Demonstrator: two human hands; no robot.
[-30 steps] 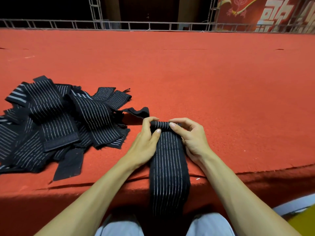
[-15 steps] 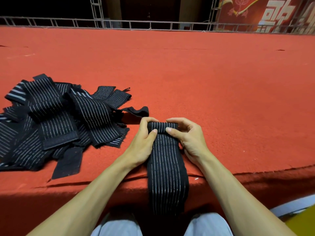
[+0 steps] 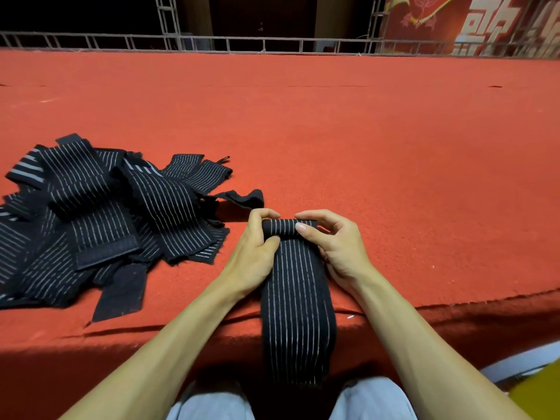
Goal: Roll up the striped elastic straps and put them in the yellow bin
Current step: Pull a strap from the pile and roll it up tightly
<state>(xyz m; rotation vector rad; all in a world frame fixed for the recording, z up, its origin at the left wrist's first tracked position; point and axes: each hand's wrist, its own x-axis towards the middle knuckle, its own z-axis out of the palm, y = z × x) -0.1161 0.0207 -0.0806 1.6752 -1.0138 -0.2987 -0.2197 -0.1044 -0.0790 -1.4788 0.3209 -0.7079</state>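
At the near edge of the red bench, we are holding a striped strap by its rolled far end. Our left hand and right hand are gripping the roll, fingers clamped on either end. Its loose tail is hanging over the edge toward our lap. More unrolled straps are lying heaped to the left.

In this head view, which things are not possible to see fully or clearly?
1. Yellow bin: head view, cut off by the bottom-right edge; contents unseen.
2. Pile of straps: head view, cut by the left edge and overlapping; number unclear.
3. Striped strap: head view, lower end lost in shadow where it hangs off the red carpet; rolled part's ends covered by left hand and right hand.
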